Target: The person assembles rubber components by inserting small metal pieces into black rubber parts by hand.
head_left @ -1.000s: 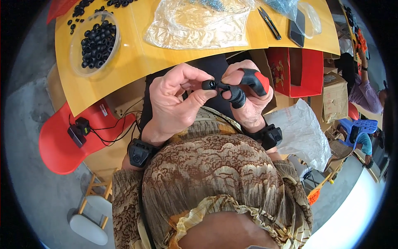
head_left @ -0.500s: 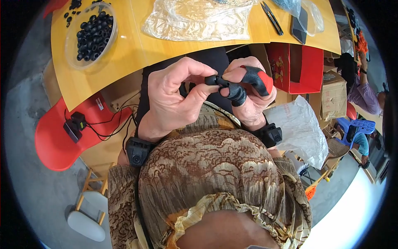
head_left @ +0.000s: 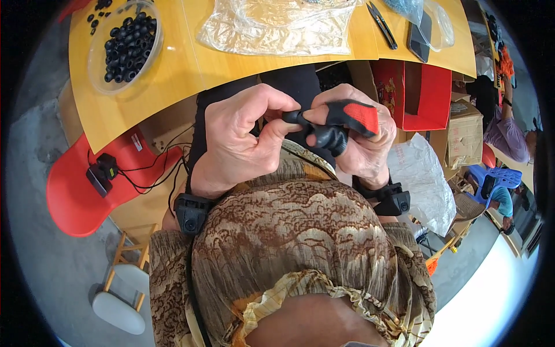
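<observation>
Hands: left hand point(head_left: 240, 141) and right hand point(head_left: 358, 144) pressed together over lap, below near edge of yellow table point(head_left: 173, 75); no gap between them.
Path up onto table: bare strip along near edge.
Obstacles on table: clear bowl of black beads point(head_left: 124, 43) at left, crumpled clear plastic bag point(head_left: 277, 26) at centre, dark tweezers point(head_left: 383, 26) and phone point(head_left: 419, 34) at right.
Left side: red chair point(head_left: 75, 191) with black cables.
Right side: open red box point(head_left: 428, 95), white plastic bag point(head_left: 425, 179).
</observation>
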Demonstrator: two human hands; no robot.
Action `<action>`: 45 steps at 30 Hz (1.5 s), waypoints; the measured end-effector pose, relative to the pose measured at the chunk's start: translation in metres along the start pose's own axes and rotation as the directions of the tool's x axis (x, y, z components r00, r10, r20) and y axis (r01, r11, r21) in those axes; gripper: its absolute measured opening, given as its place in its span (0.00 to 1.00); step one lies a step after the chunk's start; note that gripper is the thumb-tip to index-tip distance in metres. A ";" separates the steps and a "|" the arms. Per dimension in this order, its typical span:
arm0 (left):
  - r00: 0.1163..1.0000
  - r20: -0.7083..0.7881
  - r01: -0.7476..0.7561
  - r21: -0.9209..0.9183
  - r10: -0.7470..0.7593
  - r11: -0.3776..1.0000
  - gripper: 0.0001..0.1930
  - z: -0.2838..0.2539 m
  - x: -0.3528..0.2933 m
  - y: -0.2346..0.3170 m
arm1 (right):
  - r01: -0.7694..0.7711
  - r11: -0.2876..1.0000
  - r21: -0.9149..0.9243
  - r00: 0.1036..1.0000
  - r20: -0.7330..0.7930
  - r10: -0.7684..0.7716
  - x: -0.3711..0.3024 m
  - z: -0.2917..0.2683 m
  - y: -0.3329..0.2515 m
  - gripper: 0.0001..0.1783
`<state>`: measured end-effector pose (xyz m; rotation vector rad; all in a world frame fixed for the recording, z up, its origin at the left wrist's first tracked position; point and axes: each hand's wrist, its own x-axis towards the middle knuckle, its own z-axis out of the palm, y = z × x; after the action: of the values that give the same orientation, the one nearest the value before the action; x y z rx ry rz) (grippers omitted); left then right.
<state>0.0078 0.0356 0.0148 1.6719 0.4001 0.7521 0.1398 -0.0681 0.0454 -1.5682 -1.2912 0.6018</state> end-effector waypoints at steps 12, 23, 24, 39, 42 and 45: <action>0.997 0.043 0.071 -0.017 -0.070 0.997 0.08 0.004 -0.004 0.000 | -0.135 0.970 0.203 0.991 0.013 0.135 -0.006 0.006 0.008 0.08; 0.996 0.002 0.086 0.014 -0.086 0.996 0.09 0.017 -0.013 -0.007 | -0.189 0.964 0.187 0.980 -0.019 0.196 -0.019 0.012 0.013 0.09; 0.996 0.006 0.087 0.011 -0.087 0.996 0.09 0.017 -0.013 -0.007 | -0.265 0.910 0.317 0.959 -0.007 0.282 -0.020 0.013 0.014 0.09; 0.996 0.052 -0.074 0.158 0.067 0.985 0.12 0.019 -0.010 -0.012 | -0.485 0.538 0.689 0.846 0.213 0.489 -0.036 0.014 0.020 0.08; 0.981 0.051 -0.194 0.126 0.189 0.973 0.13 0.021 -0.008 -0.016 | -0.563 0.531 0.633 0.813 0.310 0.492 -0.042 0.012 0.020 0.06; 0.976 0.058 -0.214 0.110 0.209 0.971 0.13 0.021 -0.009 -0.017 | -0.561 0.507 0.654 0.817 0.340 0.466 -0.047 0.015 0.021 0.04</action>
<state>0.0179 0.0186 -0.0059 1.8577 0.2380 0.8586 0.1215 -0.1052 0.0114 -1.1867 -0.4673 1.4278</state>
